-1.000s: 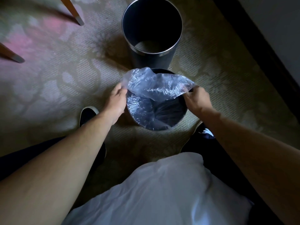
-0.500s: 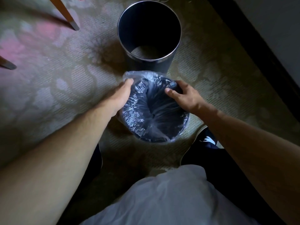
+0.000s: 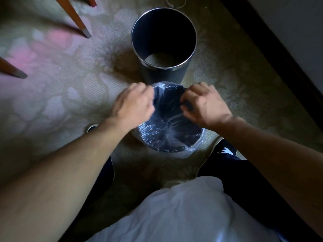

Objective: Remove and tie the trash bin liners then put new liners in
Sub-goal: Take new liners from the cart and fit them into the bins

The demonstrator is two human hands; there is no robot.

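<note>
A small dark trash bin (image 3: 176, 151) stands on the carpet between my feet. A clear plastic liner (image 3: 167, 126) sits inside it, and its edge is folded over the rim. Over the bin's far left rim, my left hand (image 3: 134, 103) is blurred by motion, its fingers curled on the liner's edge. My right hand (image 3: 204, 103) is at the far right rim and pinches the liner with curled fingers. A second, taller dark bin (image 3: 164, 75) with a metal rim stands just behind, with no liner in it.
Two wooden chair legs (image 3: 76, 20) (image 3: 12, 69) stand on the patterned carpet at the upper left. A dark baseboard (image 3: 279, 55) and a wall run along the right. My shoes (image 3: 225, 149) flank the near bin. A thin cord (image 3: 174, 4) lies behind the far bin.
The liner, held up loose over the bin a second ago, now lies inside it with its edge over the rim. Both hands have moved to the far rim and curled their fingers.
</note>
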